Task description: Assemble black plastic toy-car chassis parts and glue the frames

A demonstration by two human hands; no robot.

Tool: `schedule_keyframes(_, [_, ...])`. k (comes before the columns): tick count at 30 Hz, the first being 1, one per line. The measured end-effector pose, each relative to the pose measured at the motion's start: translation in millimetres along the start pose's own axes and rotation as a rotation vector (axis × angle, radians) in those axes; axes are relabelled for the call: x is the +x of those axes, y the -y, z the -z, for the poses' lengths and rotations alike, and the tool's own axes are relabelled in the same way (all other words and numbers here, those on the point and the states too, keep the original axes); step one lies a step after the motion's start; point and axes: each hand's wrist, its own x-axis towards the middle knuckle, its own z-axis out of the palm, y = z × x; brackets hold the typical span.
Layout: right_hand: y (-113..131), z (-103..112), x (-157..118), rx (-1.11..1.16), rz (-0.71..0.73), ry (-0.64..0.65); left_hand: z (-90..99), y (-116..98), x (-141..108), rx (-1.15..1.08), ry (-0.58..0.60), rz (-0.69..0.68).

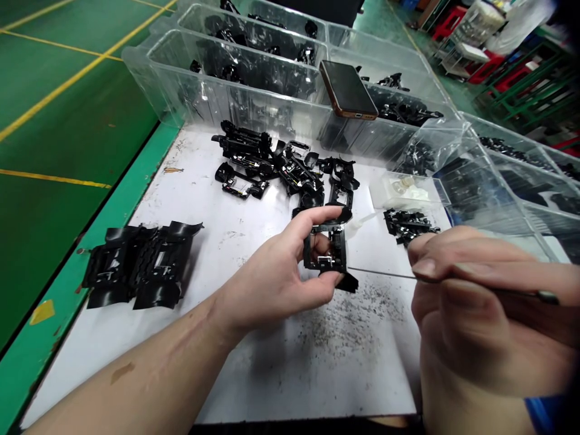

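My left hand [290,266] grips a black plastic frame part [338,251] between thumb and fingers, with light metal pieces showing inside it. At the right, my right hand [475,302] is closed around a thin dark metal tool [385,273]. The tool's slender shaft points left, and its tip reaches the right side of the black frame part; whether it touches is hard to tell. Above my left hand lies a pile of similar black parts [296,172]. Joined black parts [140,263] lie at the left of the white work surface [217,241].
Clear divided bins [254,99] holding black parts stand along the back, with a phone [348,90] on their rim. A small clear box [408,190] and small black pieces [405,226] sit at the right. Dark debris [348,332] covers the front.
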Motion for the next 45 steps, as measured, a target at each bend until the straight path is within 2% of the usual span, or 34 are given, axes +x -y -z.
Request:
schedule_keyframes(3, [-8,-3,11,0.046,0.046,-0.251,0.7,-1,0,0.033,0.004,0.009])
schedule_keyframes(5, [-18,3,24,-0.047,0.044,-0.390,0.7,-3,-1,0.085,0.000,0.003])
schedule_keyframes(6, [-24,8,31,-0.121,0.021,-0.418,0.8,-4,-1,0.116,-0.004,0.001])
schedule_keyframes(8, [-35,22,46,-0.280,-0.064,-0.397,1.2,-5,-2,0.168,-0.007,-0.006])
schedule_keyframes(13, [-58,48,71,-0.512,-0.201,-0.228,3.5,1,0,0.231,0.025,-0.018])
schedule_keyframes(19, [-89,42,75,-0.647,-0.286,-0.191,4.1,7,1,0.254,0.048,-0.032])
schedule_keyframes(21, [-96,40,77,-0.664,-0.330,-0.138,3.8,8,1,0.263,0.038,-0.046])
schedule_keyframes(24, [-83,39,75,-0.693,-0.378,-0.067,2.2,7,0,0.262,0.021,-0.078])
schedule_keyframes(28, [-22,26,41,-0.723,-0.388,-0.096,-1.6,6,-2,0.280,0.024,-0.132])
schedule_keyframes(30, [7,13,14,-0.605,-0.476,0.080,-3.3,8,-2,0.291,0.049,-0.210])
schedule_keyframes(32, [22,-1,-10,-0.351,-0.654,0.301,-4.4,10,-3,0.314,0.090,-0.289])
schedule_keyframes(34, [26,-12,-24,-0.159,-0.765,0.396,-5.1,12,-3,0.365,0.123,-0.331])
schedule_keyframes(36, [24,-14,-28,-0.090,-0.777,0.391,-6.0,13,-3,0.426,0.140,-0.354])
schedule_keyframes(39, [22,-4,-27,-0.092,-0.763,0.395,-7.7,13,-2,0.455,0.164,-0.435])
schedule_keyframes(42, [23,9,-29,-0.125,-0.832,0.411,-7.4,16,0,0.474,0.185,-0.565])
schedule_keyframes(45, [24,14,-37,-0.132,-0.895,0.405,-6.3,18,2,0.499,0.206,-0.603])
